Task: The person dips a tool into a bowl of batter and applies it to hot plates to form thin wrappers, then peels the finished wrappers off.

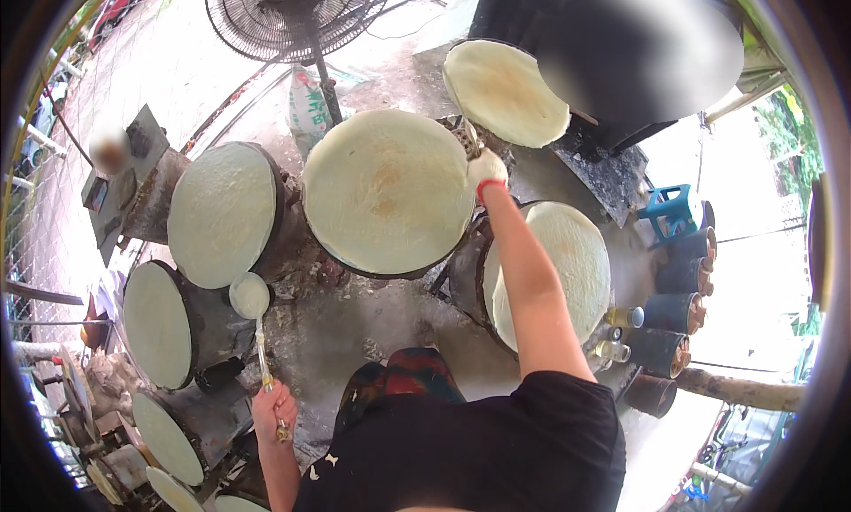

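- Head view: left hand (273, 410) clamped round the handle of a ladle (251, 295), to the left of the lap.
- Ladle: bowl end points away from the person, pale-coated; long axis nearly fore-and-aft, leaning slightly left towards the bowl. Bowl lies right by the near edge of the upper-left sheet (222, 215).
- Right hand (488, 168), in a white glove, at the right edge of the central sheet (387, 197), round and pale; cannot tell whether its fingers are together.
- Right forearm (530, 268) stands in the way, hiding part of the right sheet (581, 255).
- Further out: standing fan (300, 17) ahead; blue stool (675, 209) and dark cylinders (671, 313) to the right.
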